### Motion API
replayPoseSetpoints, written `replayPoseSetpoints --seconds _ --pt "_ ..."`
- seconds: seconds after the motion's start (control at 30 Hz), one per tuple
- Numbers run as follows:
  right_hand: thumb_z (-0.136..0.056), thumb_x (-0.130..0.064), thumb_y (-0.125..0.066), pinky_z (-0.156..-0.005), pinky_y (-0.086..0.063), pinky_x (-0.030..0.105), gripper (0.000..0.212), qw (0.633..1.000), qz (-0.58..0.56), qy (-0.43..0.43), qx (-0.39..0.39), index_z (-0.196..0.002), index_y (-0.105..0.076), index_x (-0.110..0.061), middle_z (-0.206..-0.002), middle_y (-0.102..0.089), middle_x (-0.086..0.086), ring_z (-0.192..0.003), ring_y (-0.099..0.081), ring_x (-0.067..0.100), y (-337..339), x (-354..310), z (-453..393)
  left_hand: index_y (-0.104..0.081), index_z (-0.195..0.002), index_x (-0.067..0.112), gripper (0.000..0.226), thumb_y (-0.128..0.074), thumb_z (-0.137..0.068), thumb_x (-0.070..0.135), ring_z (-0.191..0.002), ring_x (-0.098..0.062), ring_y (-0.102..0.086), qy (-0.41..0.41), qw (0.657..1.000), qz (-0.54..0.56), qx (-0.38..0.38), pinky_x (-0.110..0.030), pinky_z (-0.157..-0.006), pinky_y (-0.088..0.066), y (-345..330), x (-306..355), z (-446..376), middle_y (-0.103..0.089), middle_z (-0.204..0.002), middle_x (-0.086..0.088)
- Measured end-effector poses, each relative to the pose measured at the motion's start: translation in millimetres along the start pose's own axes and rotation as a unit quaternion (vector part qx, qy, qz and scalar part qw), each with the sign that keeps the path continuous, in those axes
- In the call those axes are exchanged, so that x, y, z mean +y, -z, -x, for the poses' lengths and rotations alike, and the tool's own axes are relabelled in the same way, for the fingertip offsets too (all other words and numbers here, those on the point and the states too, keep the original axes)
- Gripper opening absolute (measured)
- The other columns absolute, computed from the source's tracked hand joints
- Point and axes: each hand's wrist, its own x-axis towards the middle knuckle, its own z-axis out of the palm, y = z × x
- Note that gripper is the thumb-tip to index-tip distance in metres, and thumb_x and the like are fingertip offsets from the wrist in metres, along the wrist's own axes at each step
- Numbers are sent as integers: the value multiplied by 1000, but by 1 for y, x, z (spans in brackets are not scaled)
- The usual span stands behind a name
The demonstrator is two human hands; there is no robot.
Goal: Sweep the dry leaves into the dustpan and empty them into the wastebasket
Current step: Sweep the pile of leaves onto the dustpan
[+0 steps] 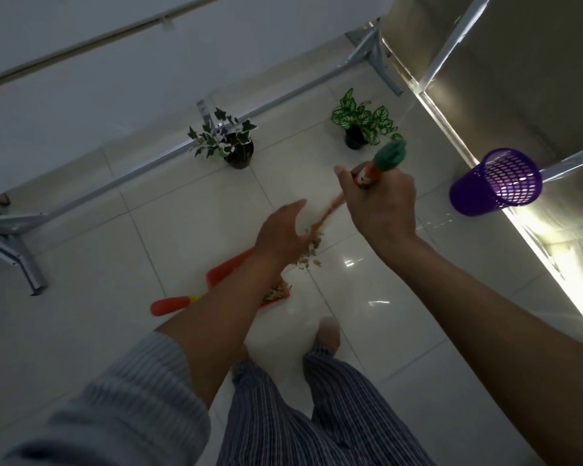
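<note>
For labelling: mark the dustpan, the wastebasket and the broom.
dustpan (228, 269): head view, on its red back wall.
wastebasket (468, 196): head view, on its purple side wall.
broom (389, 156): head view, on its green handle top.

R hand (381, 203) is raised in front of the body, back of hand to the camera, fingers (342, 178) curled round the broom handle (367, 178). R forearm is bare and runs in from lower right. L hand (280, 237) is lower and nearer centre, holding nothing, fingers relaxed and slightly spread, thumb out to the upper side. L forearm is bare, with a striped sleeve (138, 381) pushed up near the elbow. Both legs in striped trousers (317, 415) below; one foot (329, 331) shows in front.
</note>
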Motion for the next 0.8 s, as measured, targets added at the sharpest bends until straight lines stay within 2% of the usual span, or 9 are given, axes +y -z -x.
replayPoseSetpoints --seconds 0.07,0.13,0.2,0.27,0.33,0.4,0.5,0.67,0.8 --pt "-94 -42 -64 -68 -58 43 42 1000 -22 18 0 -71 -67 -8 -64 -66 4 -61 -66 19 14 3 -11 -33 -146 23 77 -70 -81 40 -132 -18 -43 -41 999 21 23 -34 -109 -36 -4 33 -20 -44 -147 0" --pt "-95 -39 -66 -67 -60 34 37 998 -58 33 -1 -76 -67 -8 -67 -67 1 -62 -67 12 27 0 -20 -43 -139 23 67 -71 -80 35 -117 -17 -54 -91 994 44 50 -35 -97 -45 -4 63 -32 -56 -135 0" --pt "-95 -38 -66 -66 -59 26 34 996 -81 41 -1 -80 -67 -8 -69 -67 0 -63 -68 8 37 -5 -28 -57 -118 20 37 -67 -83 27 -91 -15 -61 -143 985 67 75 -32 -78 -51 1 88 -41 -68 -108 -1" --pt "-96 -39 -64 -66 -59 25 34 994 -105 29 -19 -80 -65 -9 -70 -66 1 -63 -67 8 44 -12 -37 -55 -89 25 2 -57 -90 26 -70 -11 -61 -155 982 41 95 -25 -62 -50 7 99 -54 -63 -77 8" --pt "-98 -39 -62 -67 -57 23 34 991 -120 16 -53 -75 -61 -14 -69 -63 -3 -64 -65 7 52 -17 -49 -44 -74 33 23 -51 -95 26 -57 0 -53 -150 982 -6 116 -19 -52 -41 16 102 -68 -49 -62 17" --pt "-97 -33 -64 -75 -53 17 23 990 -111 29 -88 -78 -61 -20 -79 -65 -10 -77 -66 4 62 -22 -61 -46 -75 30 22 -49 -96 25 -57 2 -51 -133 985 -17 112 -19 -54 -41 25 101 -79 -48 -63 18" --pt "-91 -18 -70 -76 -54 16 6 988 -98 52 -103 -92 -69 -12 -90 -69 -4 -85 -67 6 68 -20 -75 -52 -74 22 20 -49 -94 20 -63 -11 -56 -112 988 -24 106 -23 -59 -41 31 95 -90 -51 -65 14" --pt "-90 -14 -69 -78 -58 21 9 980 -57 42 -186 -98 -71 -13 -96 -70 -1 -89 -67 9 57 6 -85 -41 -63 30 33 -52 -89 13 -64 -14 -45 -94 991 -43 80 -23 -53 -29 17 85 -95 -45 -62 14" --pt "-89 -21 -70 -78 -62 39 14 971 -28 23 -236 -98 -73 -10 -96 -72 6 -87 -71 19 40 39 -73 -65 -90 12 12 -53 -92 11 -82 -14 -52 -81 995 -61 17 -22 -70 -33 -3 70 -92 -64 -91 -4"
